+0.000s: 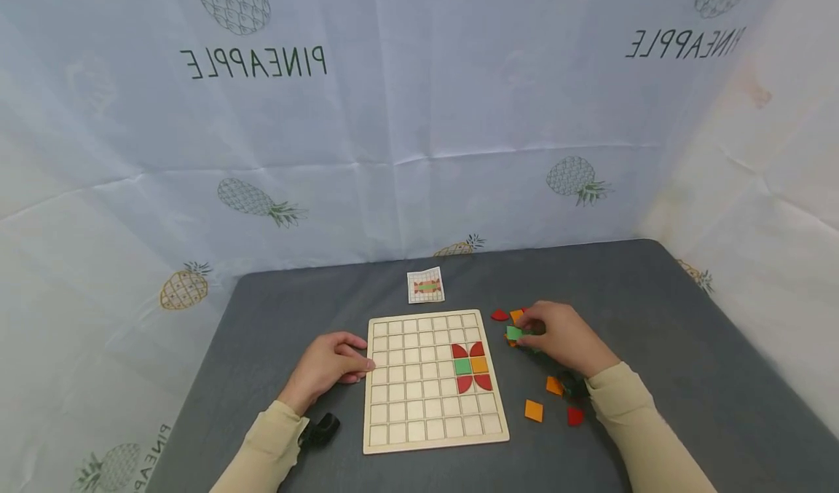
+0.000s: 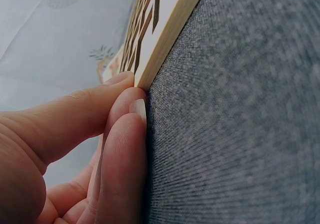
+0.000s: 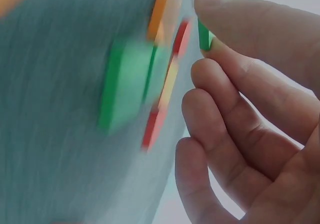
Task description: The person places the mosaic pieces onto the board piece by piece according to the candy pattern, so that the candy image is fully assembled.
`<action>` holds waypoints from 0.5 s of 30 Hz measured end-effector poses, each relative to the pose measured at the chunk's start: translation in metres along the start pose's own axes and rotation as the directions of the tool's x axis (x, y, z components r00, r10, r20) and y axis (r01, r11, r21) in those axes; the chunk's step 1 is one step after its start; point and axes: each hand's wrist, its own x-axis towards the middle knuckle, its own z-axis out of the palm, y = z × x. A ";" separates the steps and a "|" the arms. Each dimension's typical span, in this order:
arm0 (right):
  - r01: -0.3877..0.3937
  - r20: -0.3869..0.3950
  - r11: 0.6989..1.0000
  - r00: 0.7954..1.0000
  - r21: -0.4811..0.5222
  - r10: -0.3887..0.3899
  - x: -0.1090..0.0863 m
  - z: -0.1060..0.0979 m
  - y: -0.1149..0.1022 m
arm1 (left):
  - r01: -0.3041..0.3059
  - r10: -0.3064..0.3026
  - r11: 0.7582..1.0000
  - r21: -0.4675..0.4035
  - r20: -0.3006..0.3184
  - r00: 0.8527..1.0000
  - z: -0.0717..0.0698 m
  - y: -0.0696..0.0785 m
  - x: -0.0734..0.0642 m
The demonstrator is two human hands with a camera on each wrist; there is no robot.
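Note:
A wooden grid board point(image 1: 419, 409) lies on the table. Its left edge is pinched between the thumb and curled index finger of my left hand point(image 1: 328, 365); the left wrist view shows the fingertips at the board's edge point(image 2: 165, 39). Above the table to the right of the board, my right hand point(image 1: 566, 336) pinches a green square tile point(image 1: 514, 333) between thumb and index finger. On the board sit a green square point(image 1: 462, 366), an orange square point(image 1: 479, 364) and several red quarter-round tiles point(image 1: 465, 384). Below the right hand, another green tile point(image 3: 127, 84) lies blurred among loose pieces.
A small pattern card point(image 1: 426, 286) lies behind the board. Loose tiles are scattered to the right, including a red piece point(image 1: 499, 315), an orange square point(image 1: 534, 411) and another red piece point(image 1: 574, 416). A pineapple-print cloth point(image 1: 419, 114) hangs behind the grey table point(image 1: 295, 296).

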 end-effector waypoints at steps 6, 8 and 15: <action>0.109 0.000 0.994 0.994 -0.018 -0.109 0.000 0.015 -0.031 | -0.004 0.004 1.000 -0.013 0.005 1.000 0.000 0.002 0.000; 0.134 0.013 0.991 0.991 -0.009 -0.134 0.001 0.020 -0.040 | 0.001 -0.001 1.000 -0.013 0.003 1.000 0.000 0.003 0.000; 0.175 0.064 0.985 0.982 0.012 -0.175 0.005 0.039 -0.076 | 0.007 -0.007 1.000 -0.005 -0.002 1.000 -0.001 0.003 0.000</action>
